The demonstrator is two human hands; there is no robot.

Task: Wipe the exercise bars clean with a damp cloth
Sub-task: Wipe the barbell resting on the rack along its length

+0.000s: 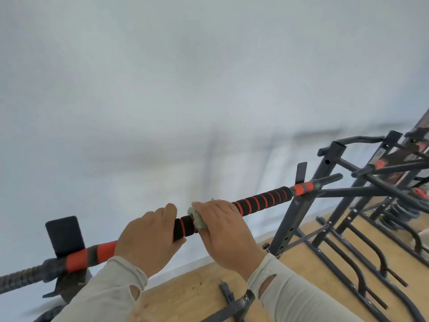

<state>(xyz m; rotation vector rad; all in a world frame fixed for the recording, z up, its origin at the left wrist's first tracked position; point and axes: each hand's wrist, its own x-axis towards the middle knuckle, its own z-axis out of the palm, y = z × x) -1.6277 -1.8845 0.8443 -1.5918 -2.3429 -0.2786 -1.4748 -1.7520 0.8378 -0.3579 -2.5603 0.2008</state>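
**2 hands on a foam-gripped exercise bar**

A black bar [262, 201] with orange spiral foam rests across dark wall brackets [65, 235]. The left hand [148, 240] curls around it, steadying. The right hand [222, 228] presses a pale green cloth [197, 219] around the foam. The bar looks stiff and heavy; the padding soft, grippy. The cloth seems limp and light. No writing is legible.

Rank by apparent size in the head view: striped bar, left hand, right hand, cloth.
1. Striped bar, spans most of the frame.
2. Left hand and right hand: look about equal, no ranking between them.
3. Cloth, smallest; only a pale green edge shows under the right hand, so true size unclear.
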